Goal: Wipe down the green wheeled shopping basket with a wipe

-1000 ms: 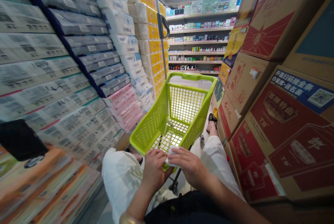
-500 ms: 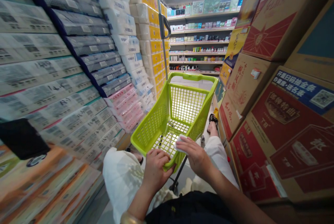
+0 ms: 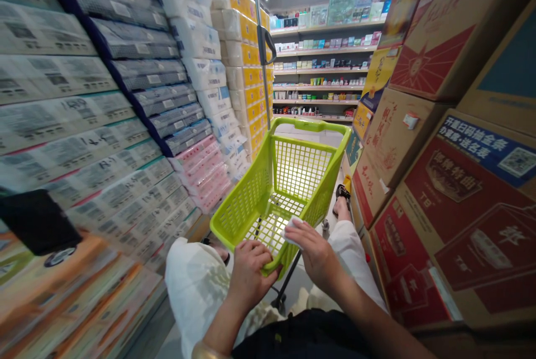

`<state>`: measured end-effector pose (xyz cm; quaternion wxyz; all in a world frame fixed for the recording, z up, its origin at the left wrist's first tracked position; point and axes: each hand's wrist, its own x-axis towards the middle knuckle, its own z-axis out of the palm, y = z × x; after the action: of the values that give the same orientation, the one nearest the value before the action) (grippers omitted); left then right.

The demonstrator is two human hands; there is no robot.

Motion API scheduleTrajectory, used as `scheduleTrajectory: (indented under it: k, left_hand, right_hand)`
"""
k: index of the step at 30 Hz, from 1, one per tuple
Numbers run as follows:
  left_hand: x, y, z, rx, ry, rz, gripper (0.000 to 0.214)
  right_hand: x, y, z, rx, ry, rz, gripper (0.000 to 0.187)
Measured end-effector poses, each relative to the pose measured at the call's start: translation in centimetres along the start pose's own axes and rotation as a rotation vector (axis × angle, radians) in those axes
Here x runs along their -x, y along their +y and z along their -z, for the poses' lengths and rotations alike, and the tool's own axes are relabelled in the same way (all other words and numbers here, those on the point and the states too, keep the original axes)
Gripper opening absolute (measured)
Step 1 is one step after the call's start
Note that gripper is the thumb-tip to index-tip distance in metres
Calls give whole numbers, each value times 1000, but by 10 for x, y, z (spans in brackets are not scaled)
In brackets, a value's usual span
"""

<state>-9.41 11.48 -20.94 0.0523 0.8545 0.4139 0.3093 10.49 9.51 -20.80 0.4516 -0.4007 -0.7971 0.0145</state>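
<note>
A lime-green plastic shopping basket (image 3: 251, 191) on wheels stands in the aisle right in front of me, with nothing inside it. My left hand (image 3: 250, 272) is closed round its near rim. My right hand (image 3: 315, 252) presses a small white cloth (image 3: 291, 227) against the basket's near right corner, fingers curled over it. The basket's metal pull handle (image 3: 262, 46) rises straight up behind it. My legs in white trousers show on both sides of the basket.
Stacked packs of tissue and paper rolls (image 3: 125, 119) wall the left side. Large red and brown cardboard cartons (image 3: 439, 141) are piled on the right. Shelves of small goods (image 3: 322, 74) cross the far end of the narrow aisle.
My right hand slid the white cloth from the middle of the near rim to the right corner and slightly forward. The left hand kept its hold on the rim.
</note>
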Motion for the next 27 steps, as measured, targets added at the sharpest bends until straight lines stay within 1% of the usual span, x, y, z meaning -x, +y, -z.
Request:
scheduleTrajectory:
  k: [5, 7, 10, 12, 13, 17, 19, 21, 23, 25, 27]
  left_hand:
    - [1, -4, 4, 6, -5, -79, 18]
    - [3, -6, 7, 4, -3, -75, 19]
    - [6, -7, 11, -4, -4, -57, 21]
    - [9, -8, 14, -8, -4, -60, 22]
    - [10, -9, 16, -12, -7, -67, 22]
    - [17, -18, 25, -28, -38, -111, 23]
    - [19, -22, 33, -34, -61, -112, 25]
    - [21, -24, 41, -36, -107, -73, 28]
    - [20, -23, 49, -48, -177, 8, 30]
    - [16, -16, 54, -76, -213, 95, 28]
    - [8, -5, 55, -107, -193, 139, 26]
  right_hand:
    - [7, -18, -10, -74, -131, 140, 42]
    - [6, -15, -9, -60, -109, 125, 42]
    - [0, -2, -3, 11, 14, 6, 45]
    - [-2, 1, -3, 34, 53, -29, 45]
    - [-2, -1, -5, 29, 41, -12, 44]
    - [-1, -14, -13, -27, -72, 126, 40]
    - [-2, -12, -12, -12, -55, 112, 43]
    - [-5, -3, -8, 37, 24, 28, 48]
    - [-8, 3, -5, 87, 99, -52, 51]
    - [-9, 3, -6, 96, 96, -52, 49]
    - [-9, -1, -9, 68, 32, 21, 47]
